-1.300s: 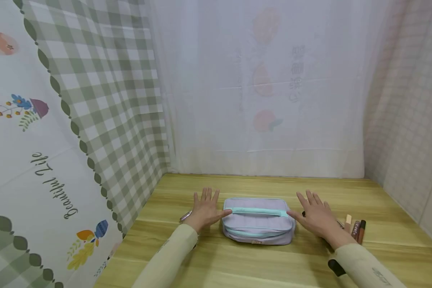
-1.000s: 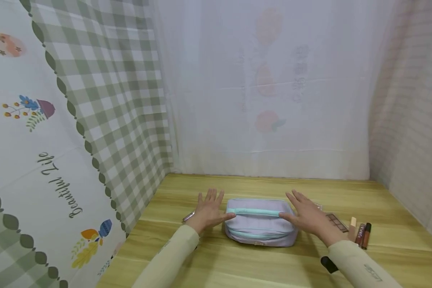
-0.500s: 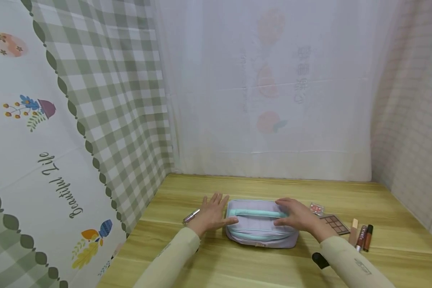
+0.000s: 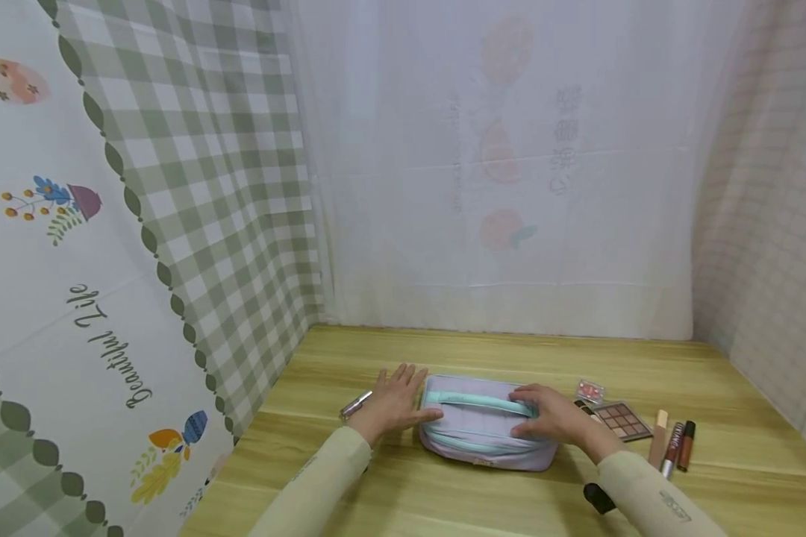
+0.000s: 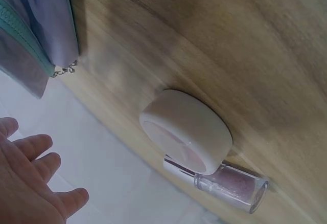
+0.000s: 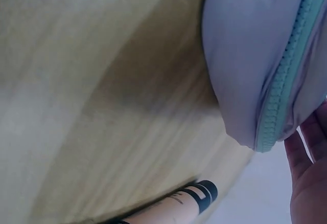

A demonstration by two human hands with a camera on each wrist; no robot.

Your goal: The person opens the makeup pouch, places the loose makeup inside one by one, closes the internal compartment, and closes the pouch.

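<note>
A lilac cosmetic bag (image 4: 483,429) with a mint carry handle (image 4: 483,403) and mint zip lies on the wooden table. My right hand (image 4: 557,415) grips its right end, fingers curled over the top by the handle and thumb on the front. In the right wrist view, fingers (image 6: 311,142) meet the fabric beside the zip. At the bag's left side my left hand (image 4: 392,403) has its fingers spread, thumb over the bag's edge. The left wrist view has that hand (image 5: 30,178) apart from a round white case (image 5: 186,129) and a lip gloss tube (image 5: 232,185).
Right of the bag lie a small clear case (image 4: 590,391), an eyeshadow palette (image 4: 623,421), a beige tube (image 4: 658,434) and two dark red lip tubes (image 4: 675,447). A peach tube (image 6: 168,208) lies near the right wrist, a black object (image 4: 598,498) by the sleeve. Cloth walls enclose the table.
My right hand has moved left and down onto the bag's right end, uncovering the palette and clear case. The bag's right end has shifted slightly towards me. My left hand has moved slightly down.
</note>
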